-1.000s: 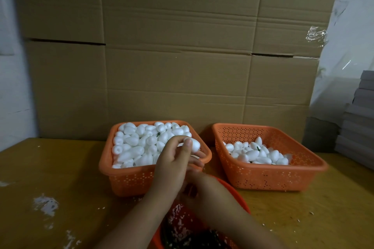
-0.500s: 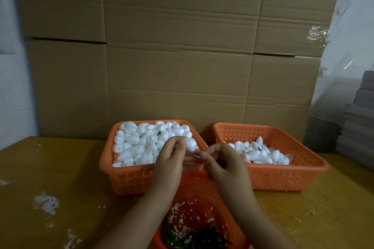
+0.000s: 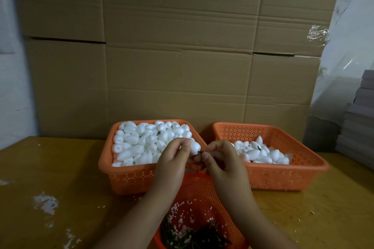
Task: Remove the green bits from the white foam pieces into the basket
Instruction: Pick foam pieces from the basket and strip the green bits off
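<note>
My left hand (image 3: pixel 172 162) grips a white foam piece (image 3: pixel 194 146) above the near edge of the left orange basket (image 3: pixel 125 176), which is full of white foam pieces (image 3: pixel 141 143). A green bit (image 3: pixel 200 152) sticks out of the held piece. My right hand (image 3: pixel 223 159) pinches that green bit with thumb and forefinger. Below my hands sits a round orange basket (image 3: pixel 202 190) holding dark green bits (image 3: pixel 194 236) and small foam crumbs.
A second orange basket (image 3: pixel 283 176) at the right holds fewer foam pieces (image 3: pixel 261 153). Cardboard boxes (image 3: pixel 182 56) form a wall behind the baskets. Grey stacked sheets (image 3: pixel 358 127) stand at the far right. Foam crumbs and white marks dot the wooden table (image 3: pixel 50 188).
My right hand rose from over the round basket up to the foam piece in my left hand and now pinches its green bit. The left hand kept holding the piece.
</note>
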`<state>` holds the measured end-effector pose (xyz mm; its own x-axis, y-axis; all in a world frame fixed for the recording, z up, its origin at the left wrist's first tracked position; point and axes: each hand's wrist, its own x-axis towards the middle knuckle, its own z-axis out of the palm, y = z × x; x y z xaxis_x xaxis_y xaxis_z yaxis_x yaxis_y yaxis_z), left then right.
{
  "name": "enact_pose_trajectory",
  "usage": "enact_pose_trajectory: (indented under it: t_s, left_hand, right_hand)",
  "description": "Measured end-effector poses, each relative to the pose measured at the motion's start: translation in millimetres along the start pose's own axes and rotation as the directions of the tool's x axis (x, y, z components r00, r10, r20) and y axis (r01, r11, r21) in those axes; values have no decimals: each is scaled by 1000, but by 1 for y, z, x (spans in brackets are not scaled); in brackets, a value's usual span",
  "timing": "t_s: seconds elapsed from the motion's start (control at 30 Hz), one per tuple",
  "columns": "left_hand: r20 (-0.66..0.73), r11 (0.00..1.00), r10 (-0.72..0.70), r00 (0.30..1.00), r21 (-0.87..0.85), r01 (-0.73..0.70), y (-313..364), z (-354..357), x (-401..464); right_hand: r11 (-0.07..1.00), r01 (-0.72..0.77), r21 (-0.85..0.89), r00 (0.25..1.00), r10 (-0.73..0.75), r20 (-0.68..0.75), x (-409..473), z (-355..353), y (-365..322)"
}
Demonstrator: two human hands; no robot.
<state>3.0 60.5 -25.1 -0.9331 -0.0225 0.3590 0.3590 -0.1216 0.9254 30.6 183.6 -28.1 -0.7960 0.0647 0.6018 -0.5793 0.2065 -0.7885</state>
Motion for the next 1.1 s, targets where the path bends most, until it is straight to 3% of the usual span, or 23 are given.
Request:
enact_pose_trajectory:
  t_s: [0.37,0.73,1.1]
  left_hand:
    - [74,996,29,997,83,-36,-8,1,0]
    - [5,1000,-11,1000,-25,11,0,0,0]
    - [17,1000,-4,1000,-6,4,-2,1,0]
  right_hand:
    - [999,-32,-40,999,32,-1,-2,-4,1]
    - [989,-139,49,985,143,-93,4,-5,-2]
    - [984,-173,-50,983,169,-76,3,-4,-3]
